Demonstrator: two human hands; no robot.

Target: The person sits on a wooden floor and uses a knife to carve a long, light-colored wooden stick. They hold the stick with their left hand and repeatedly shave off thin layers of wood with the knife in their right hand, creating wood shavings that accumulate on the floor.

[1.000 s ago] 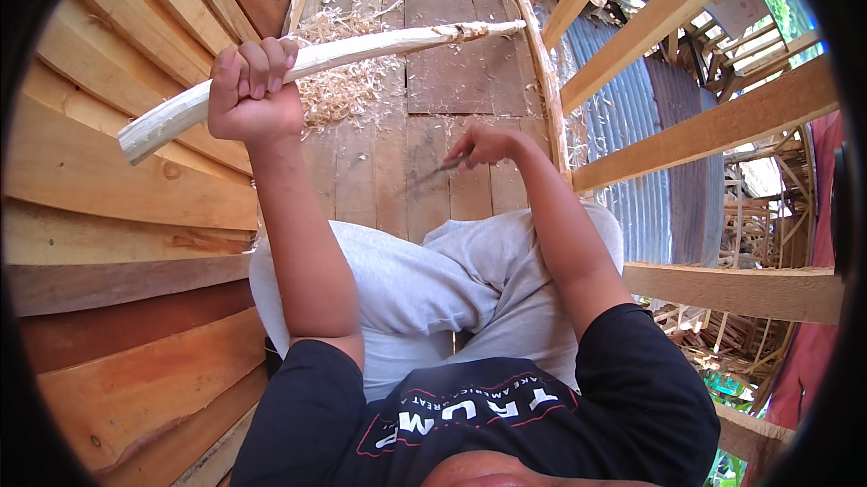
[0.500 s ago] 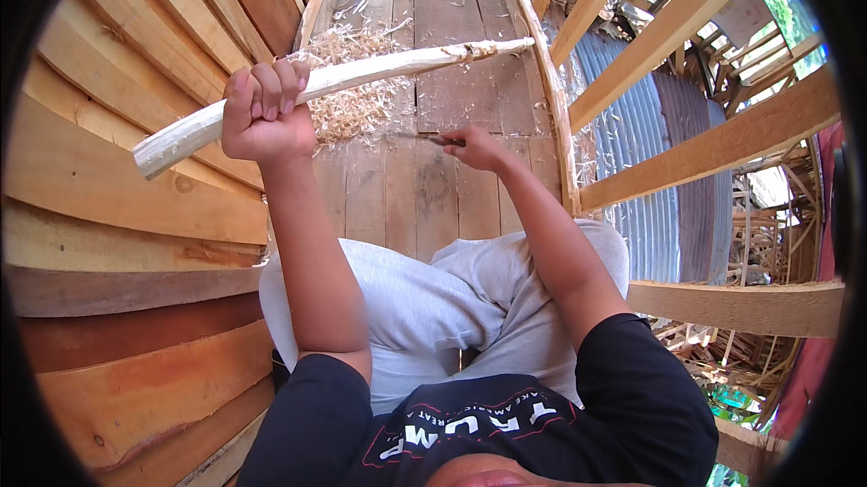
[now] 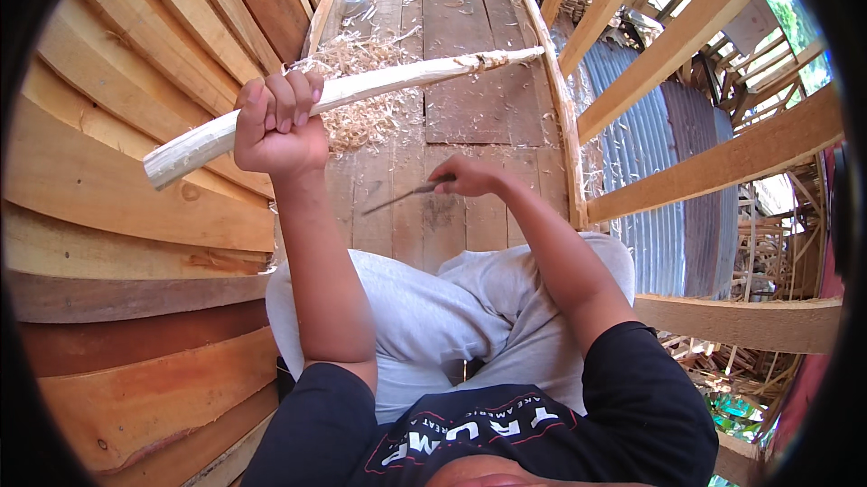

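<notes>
Along the far left, a wall of overlapping brown boards point(image 3: 135, 182) curves up beside the person. The thick, squared-looking end of a long pale stick point(image 3: 384, 80) lies in front of those boards. The left hand point(image 3: 282, 121) is clamped around the stick near this end, its fingers curled over the top. From there the stick slants up to the right above the floor, thinning to a narrow, rougher end with a brown patch.

Behind and below the stick, a heap of curly wood shavings point(image 3: 359, 132) spreads on the plank floor point(image 3: 488, 121). Farther up, at the edge of the loose shavings, sits a small round greyish container point(image 3: 356, 4); it is too small to tell what is in it.

A thin dark knife point(image 3: 397, 200) points left and slightly down, well apart from the stick. Its handle is in the right hand point(image 3: 468, 176), the fingers closed around it, above the grey trousers point(image 3: 429, 302). Farther right, a curved wooden rail point(image 3: 571, 139) runs by the stick's thin end; whether they touch is unclear. Beyond are corrugated metal sheets point(image 3: 637, 166) and wooden beams point(image 3: 722, 166).
</notes>
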